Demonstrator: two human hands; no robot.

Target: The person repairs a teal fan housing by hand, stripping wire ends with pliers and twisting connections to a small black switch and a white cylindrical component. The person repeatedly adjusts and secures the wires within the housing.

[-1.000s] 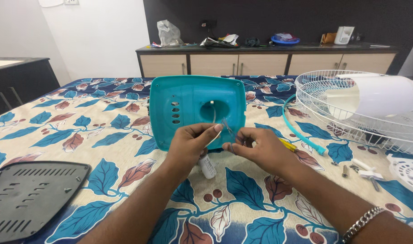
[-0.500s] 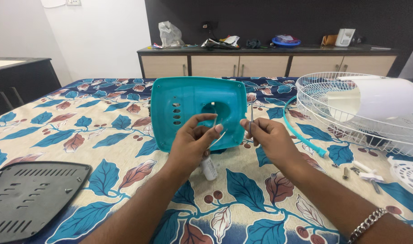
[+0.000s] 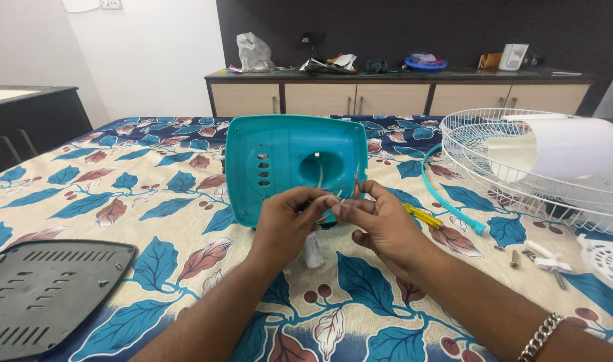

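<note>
right hand (image 3: 380,224) has dropped and closed in; fingertips apparently meet left hand (image 3: 290,221)

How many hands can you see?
2. The left hand and right hand meet in front of the teal fan base, pinching thin wires between them.

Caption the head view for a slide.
Left hand and right hand pinch thin wires before a teal fan base.

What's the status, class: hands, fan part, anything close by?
Left hand and right hand pinching thin wires from the teal housing. Yellow screwdriver just right. Wire guard farther right.
</note>
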